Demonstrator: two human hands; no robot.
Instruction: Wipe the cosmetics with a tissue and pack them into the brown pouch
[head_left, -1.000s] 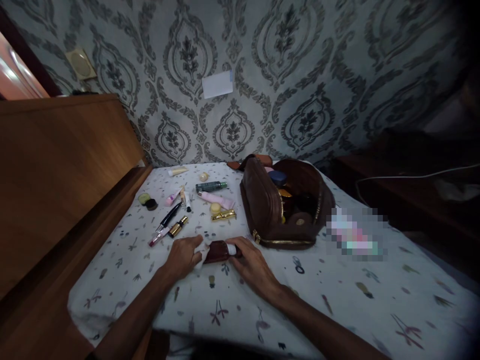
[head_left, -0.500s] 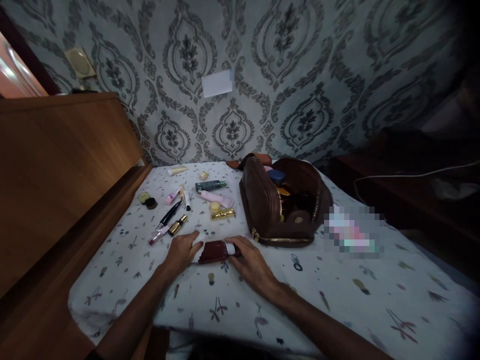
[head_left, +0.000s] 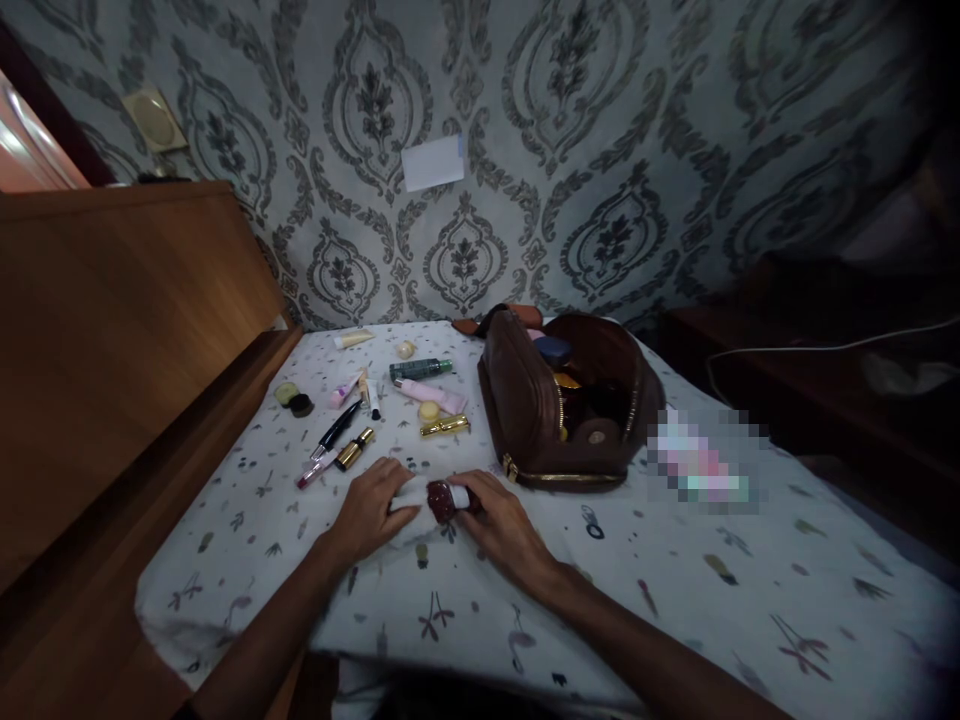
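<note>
A small dark red bottle [head_left: 441, 502] with a white band lies sideways just above the tabletop, between my two hands. My right hand [head_left: 498, 520] grips its dark cap end at the right. My left hand [head_left: 375, 506] is closed on a thin white cloth [head_left: 409, 496] that covers the bottle's left part, so only a short dark red piece shows. Whether the cloth is a wipe or tissue I cannot tell. Beyond my left hand lie a gold-and-black lipstick [head_left: 355, 449], a dark pen-like tube [head_left: 337, 430] and a pink-red lip gloss tube [head_left: 317, 467].
An unzipped brown leather bag [head_left: 525, 400] with items inside stands right of centre. A dark green tube [head_left: 420, 369], a pink tube [head_left: 431, 396] and a gold tube [head_left: 445, 426] lie behind my hands. A wooden cabinet [head_left: 135, 330] borders the left; a blurred-out item [head_left: 701, 462] lies right.
The white cloth in my left hand has moved right along the bottle and covers more of its dark red body. My right hand has stayed at the cap end.
</note>
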